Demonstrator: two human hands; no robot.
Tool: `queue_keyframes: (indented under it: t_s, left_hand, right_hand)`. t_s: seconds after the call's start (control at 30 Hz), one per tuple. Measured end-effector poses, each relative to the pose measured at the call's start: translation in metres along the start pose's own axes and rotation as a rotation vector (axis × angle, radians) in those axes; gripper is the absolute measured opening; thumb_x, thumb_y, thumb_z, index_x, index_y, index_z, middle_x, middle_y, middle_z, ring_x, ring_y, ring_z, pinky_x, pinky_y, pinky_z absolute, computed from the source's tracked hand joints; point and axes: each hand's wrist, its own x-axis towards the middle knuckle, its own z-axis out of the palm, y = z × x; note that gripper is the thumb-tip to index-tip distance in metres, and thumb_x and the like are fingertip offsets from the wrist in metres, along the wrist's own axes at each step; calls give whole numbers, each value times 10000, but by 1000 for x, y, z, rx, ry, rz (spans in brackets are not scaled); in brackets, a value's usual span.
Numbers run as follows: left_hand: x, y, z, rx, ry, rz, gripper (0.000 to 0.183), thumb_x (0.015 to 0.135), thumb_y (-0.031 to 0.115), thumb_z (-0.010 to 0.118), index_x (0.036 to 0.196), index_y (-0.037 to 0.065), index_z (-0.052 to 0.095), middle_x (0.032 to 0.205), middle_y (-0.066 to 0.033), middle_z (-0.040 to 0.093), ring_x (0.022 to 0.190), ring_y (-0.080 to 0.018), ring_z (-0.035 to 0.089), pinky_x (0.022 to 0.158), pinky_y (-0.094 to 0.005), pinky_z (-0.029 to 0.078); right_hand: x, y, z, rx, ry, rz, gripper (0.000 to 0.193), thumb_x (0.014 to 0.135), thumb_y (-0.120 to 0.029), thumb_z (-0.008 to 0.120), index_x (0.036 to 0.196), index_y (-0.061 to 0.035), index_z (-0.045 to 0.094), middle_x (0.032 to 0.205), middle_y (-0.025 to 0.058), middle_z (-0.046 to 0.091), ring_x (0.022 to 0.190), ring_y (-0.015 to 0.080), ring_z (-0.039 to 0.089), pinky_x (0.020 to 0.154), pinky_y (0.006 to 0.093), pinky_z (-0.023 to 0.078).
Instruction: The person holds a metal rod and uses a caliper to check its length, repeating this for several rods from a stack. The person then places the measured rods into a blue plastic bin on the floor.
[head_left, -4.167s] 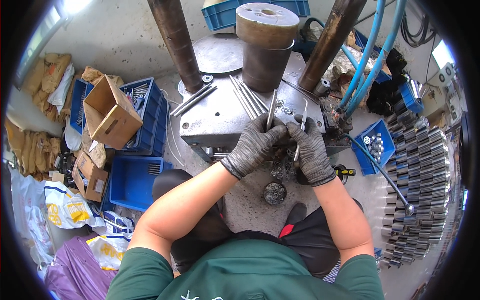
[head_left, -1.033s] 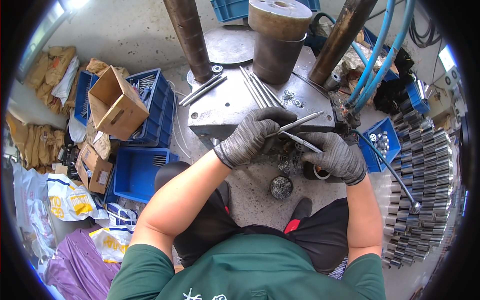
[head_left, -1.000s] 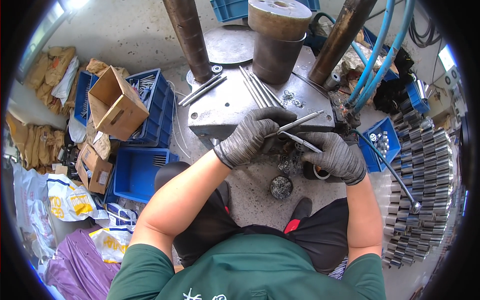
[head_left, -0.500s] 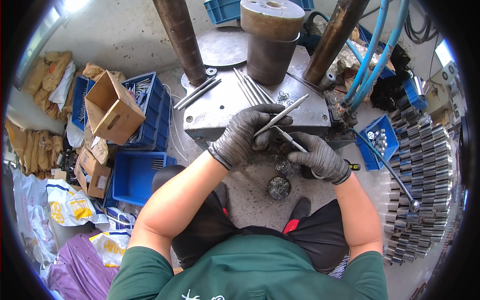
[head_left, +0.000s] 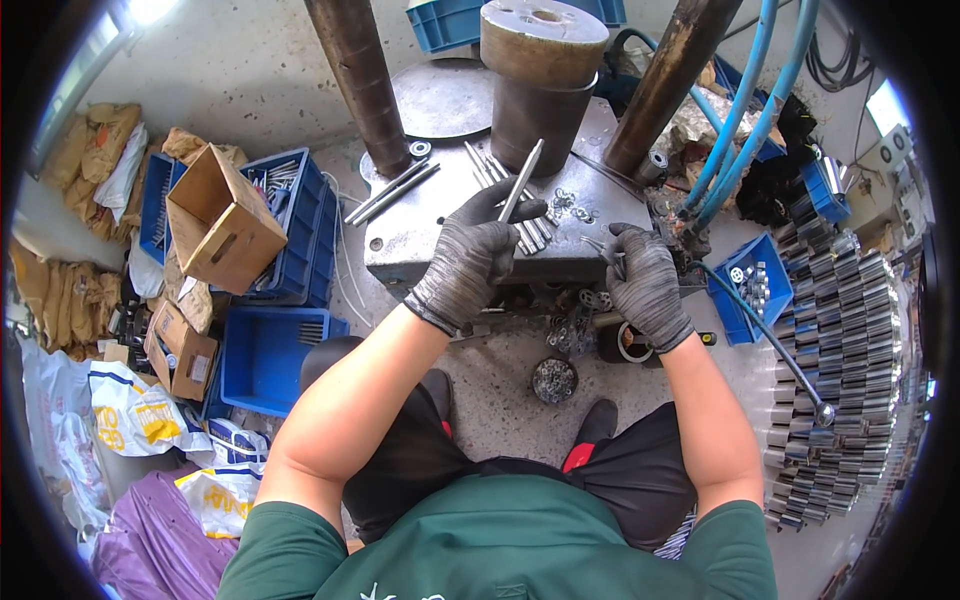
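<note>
My left hand (head_left: 465,255), in a dark grey glove, is closed around a slim metal shaft (head_left: 526,172). The shaft tilts up over the machine bed, its pointed end away from me. At the bed's near right edge, my gloved right hand (head_left: 648,292) is closed on pliers with thin metal tips (head_left: 597,244); the handles are mostly hidden in the palm. Just beyond these tips lie several small metal rings (head_left: 572,205). More metal shafts (head_left: 534,235) lie on the bed beside my left hand, partly covered by it.
The metal machine bed (head_left: 410,225) carries a thick cylinder (head_left: 543,105) between two columns. Two dark rods (head_left: 392,194) lie at its left. Blue bins (head_left: 262,365) and a cardboard box (head_left: 222,225) stand left. Stacked metal cylinders (head_left: 840,370) and blue hoses (head_left: 745,110) are on the right.
The pliers have left the shaft, and my right hand has moved forward and right to the bed's edge. My left hand has tipped the shaft more steeply and shifted slightly left.
</note>
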Motion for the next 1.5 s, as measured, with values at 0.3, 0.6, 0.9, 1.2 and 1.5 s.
queue_keyframes:
  t_s: [0.3,0.6,0.9,1.2,1.5]
  left_hand:
    - [1,-6,-5,-121,136,-160,514,954,232,631,1394,-5,513,766,-77,704,484,-134,569,462,-242,470]
    - [3,-18,1,5,69,-14,415,915,112,696,1304,57,563,1109,-84,691,779,-119,648,626,-243,558]
    - [-4,-54,35,254,-57,-149,320,947,277,736,1129,48,606,920,-45,681,813,-153,681,740,-305,594]
    - [-4,-61,42,279,-110,-160,347,973,298,696,1178,30,613,1010,-82,727,874,-194,734,759,-320,618]
    - [14,-62,10,164,144,-33,293,944,351,726,1045,87,646,834,17,630,623,-78,544,513,-235,444]
  right_hand:
    - [-4,11,22,-183,40,-169,194,783,-144,687,928,-59,593,877,179,614,849,398,592,775,524,464]
    - [-5,0,22,103,196,44,148,824,-127,686,926,-46,616,836,201,624,820,407,635,736,502,512]
    - [2,-56,10,1213,112,625,561,830,-21,711,1371,7,566,891,3,630,813,104,585,760,273,534]
    - [-4,-53,11,1250,84,751,558,817,-40,718,1356,0,578,955,37,659,852,134,603,769,303,540]
    - [-4,-40,-34,951,-253,688,1018,732,-91,758,1608,9,251,1037,191,691,912,278,660,824,365,560]
